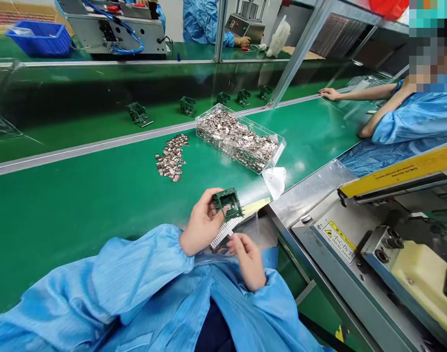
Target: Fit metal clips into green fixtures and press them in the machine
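Between both hands, left hand (201, 222) grips a dark-green square-framed part (228, 204).

Single head-worn view, close above the green table (80, 205), facing forward and down, tilted toward its far edge.

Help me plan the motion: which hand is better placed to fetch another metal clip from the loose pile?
Probably the left hand: the pile lies up and left, on its side. But it holds the green frame; the right hand sits lower, farther off.
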Demonstrator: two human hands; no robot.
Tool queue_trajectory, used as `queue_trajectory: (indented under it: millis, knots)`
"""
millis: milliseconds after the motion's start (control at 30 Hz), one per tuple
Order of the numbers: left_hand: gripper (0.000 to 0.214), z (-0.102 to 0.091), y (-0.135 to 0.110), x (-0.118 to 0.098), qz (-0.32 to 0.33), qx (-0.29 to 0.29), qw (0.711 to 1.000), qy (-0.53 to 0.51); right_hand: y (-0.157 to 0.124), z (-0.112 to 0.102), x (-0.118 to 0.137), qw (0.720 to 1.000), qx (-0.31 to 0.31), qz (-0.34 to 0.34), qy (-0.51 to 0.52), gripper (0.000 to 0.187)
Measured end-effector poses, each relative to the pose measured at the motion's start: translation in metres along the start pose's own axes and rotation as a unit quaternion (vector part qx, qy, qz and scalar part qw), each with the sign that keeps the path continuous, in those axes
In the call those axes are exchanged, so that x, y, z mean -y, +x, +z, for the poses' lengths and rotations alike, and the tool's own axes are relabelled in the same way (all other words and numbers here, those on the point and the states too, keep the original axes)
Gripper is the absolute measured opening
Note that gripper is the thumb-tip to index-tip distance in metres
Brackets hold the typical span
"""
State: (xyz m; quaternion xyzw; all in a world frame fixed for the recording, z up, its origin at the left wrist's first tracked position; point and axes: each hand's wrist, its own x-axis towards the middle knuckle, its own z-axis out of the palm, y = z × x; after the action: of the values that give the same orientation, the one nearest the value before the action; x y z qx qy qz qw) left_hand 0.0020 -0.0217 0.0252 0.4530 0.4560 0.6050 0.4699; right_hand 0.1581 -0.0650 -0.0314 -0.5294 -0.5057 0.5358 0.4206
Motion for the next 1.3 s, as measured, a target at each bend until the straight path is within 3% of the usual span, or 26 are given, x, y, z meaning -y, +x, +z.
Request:
queue_trajectory:
  millis: [100,233,500,767,900,1067,1200,1300]
  knots:
    - [0.036,0.014,0.008,0.018,-0.002,0.010,1.000,-0.011,0.003,0.012,-0.007,1.000,0.014,-0.012,0.005,0.041]
    - [0.036,0.016,0.007,0.034,-0.010,0.019,1.000,0.016,0.008,0.023,-0.011,0.999,-0.011,-0.036,0.005,0.043]
    - [0.037,0.013,0.004,0.033,-0.010,0.033,0.998,0.056,0.008,0.019,-0.022,0.991,-0.017,-0.125,-0.053,0.042]
    - [0.037,0.014,0.004,0.030,-0.016,0.036,0.997,0.065,0.008,0.011,-0.014,0.974,0.041,-0.170,-0.146,0.037]
    - [0.037,0.013,0.005,0.028,-0.028,0.029,0.998,0.049,0.014,0.002,-0.016,0.965,0.084,-0.151,-0.197,0.029]
    - [0.036,0.011,0.005,0.029,-0.013,0.007,1.000,0.016,0.022,-0.023,-0.013,0.961,0.052,-0.113,-0.245,0.021]
    - [0.035,0.008,0.001,0.029,-0.006,0.011,1.000,-0.005,0.019,-0.041,0.006,0.962,0.021,-0.104,-0.252,0.020]
    - [0.033,0.005,-0.004,0.029,-0.004,0.029,0.999,0.012,0.012,-0.046,0.030,0.975,-0.003,-0.100,-0.199,0.021]
